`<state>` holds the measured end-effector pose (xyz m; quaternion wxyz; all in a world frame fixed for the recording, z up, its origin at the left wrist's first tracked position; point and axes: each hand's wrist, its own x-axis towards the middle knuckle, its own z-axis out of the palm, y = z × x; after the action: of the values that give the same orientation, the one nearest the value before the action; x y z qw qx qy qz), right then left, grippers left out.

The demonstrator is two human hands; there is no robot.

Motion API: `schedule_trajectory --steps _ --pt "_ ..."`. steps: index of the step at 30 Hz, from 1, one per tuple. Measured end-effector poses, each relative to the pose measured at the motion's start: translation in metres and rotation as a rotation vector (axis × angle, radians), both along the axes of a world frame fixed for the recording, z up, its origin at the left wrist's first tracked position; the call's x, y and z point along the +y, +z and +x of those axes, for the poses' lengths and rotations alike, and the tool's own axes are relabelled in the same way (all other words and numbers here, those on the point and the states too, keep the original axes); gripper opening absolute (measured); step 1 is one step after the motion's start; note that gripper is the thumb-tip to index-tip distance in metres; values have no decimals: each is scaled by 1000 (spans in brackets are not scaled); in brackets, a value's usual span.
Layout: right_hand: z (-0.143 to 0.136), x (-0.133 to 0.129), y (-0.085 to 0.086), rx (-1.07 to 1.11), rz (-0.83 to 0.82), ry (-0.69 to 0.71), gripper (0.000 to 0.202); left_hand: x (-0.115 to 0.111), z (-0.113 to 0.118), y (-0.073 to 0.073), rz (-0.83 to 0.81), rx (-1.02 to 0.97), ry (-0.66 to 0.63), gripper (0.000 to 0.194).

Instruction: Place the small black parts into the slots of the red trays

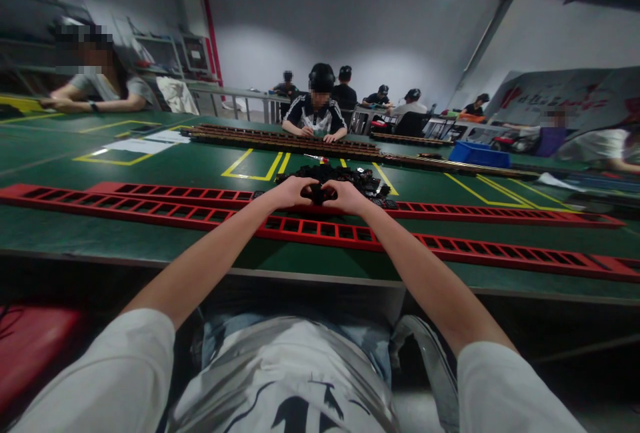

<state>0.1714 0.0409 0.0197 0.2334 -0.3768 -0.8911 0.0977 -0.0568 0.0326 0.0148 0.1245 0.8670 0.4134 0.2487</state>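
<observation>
My left hand [294, 192] and my right hand [345, 196] meet over the green table, fingers curled and closed on one small black part [317, 195] between them. Its exact kind is too dark and small to make out. Just beyond my fingers lies a heap of black parts [327, 174]. Beneath my hands and forearms runs a long red ladder-like frame [345, 233] with evenly spaced slots. Behind it, partly hidden by my hands, stretches a second red slotted frame [450, 212].
Across the green table [200, 170], a co-worker [315, 106] sits behind long brown slotted strips [280, 138]. A blue bin [480, 154] stands at the right. White papers [145, 143] lie at the left, near another seated person [107, 83]. Yellow tape outlines mark the tabletop.
</observation>
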Motion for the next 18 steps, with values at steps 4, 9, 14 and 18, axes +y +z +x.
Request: schedule_trajectory --steps 4,9,14,18 --pt "1 0 1 -17 -3 -8 42 0 -1 -2 -7 -24 -37 60" --pt "1 0 1 -19 -19 -7 42 1 1 -3 93 77 -54 37" --pt "0 -2 1 -20 -14 -6 41 1 3 -2 133 129 -43 35" --pt "0 -3 2 -31 -17 -11 39 1 2 -2 133 134 -38 37"
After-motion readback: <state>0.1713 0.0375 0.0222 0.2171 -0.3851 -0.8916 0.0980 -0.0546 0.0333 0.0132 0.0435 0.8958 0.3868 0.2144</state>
